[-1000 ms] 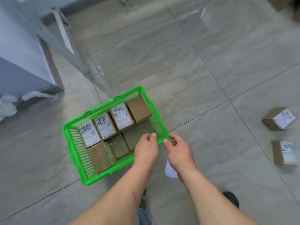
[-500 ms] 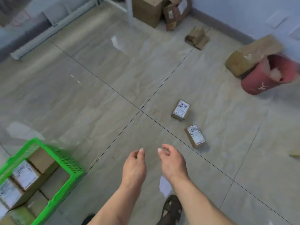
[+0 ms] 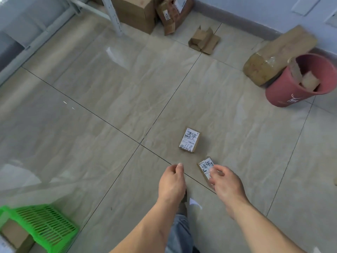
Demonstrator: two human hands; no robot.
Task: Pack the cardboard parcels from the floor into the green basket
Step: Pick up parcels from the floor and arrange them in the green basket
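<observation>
Since half a second ago the view has swung right, pushing the green basket [image 3: 45, 229] into the lower-left corner, and the right hand [image 3: 225, 185] has reached the nearer parcel [image 3: 205, 166], fingers loosely curled over it; whether it grips is unclear. The left hand [image 3: 172, 183] hangs loosely curled, holding nothing. 2 labelled parcels lie on the floor; the farther parcel [image 3: 189, 140] sits just beyond.
</observation>
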